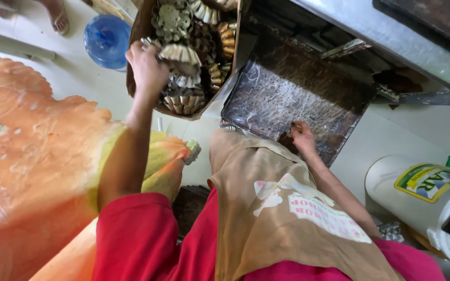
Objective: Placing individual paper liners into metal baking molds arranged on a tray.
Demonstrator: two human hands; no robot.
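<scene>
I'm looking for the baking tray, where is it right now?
In the head view, the dark baking tray lies right of centre, just right of the cardboard box of fluted tin moulds; the right hand rests on its near edge.
</scene>
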